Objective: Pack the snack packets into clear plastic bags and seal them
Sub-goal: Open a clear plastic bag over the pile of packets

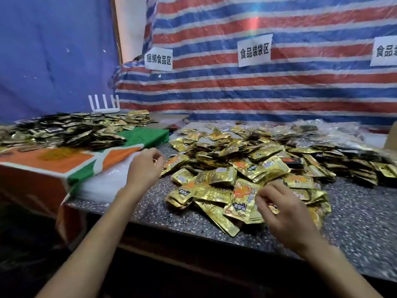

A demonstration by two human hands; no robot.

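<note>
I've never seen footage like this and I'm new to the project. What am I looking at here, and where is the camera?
No machine here: a person works bare-handed, and the single picture comes from a camera on their head, looking down. A speckled counter carries a big pile of gold snack packets. The right hand rests on it with curled fingers; blur hides whether it pinches one. The left hand hovers, loosely curled and apparently holding nothing, above a stack of clear plastic bags. Farther left, more packets lie on an orange-green cloth.

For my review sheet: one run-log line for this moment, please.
left hand: empty, by clear bags | right hand: pinching snack packets | pile loose on table
</note>
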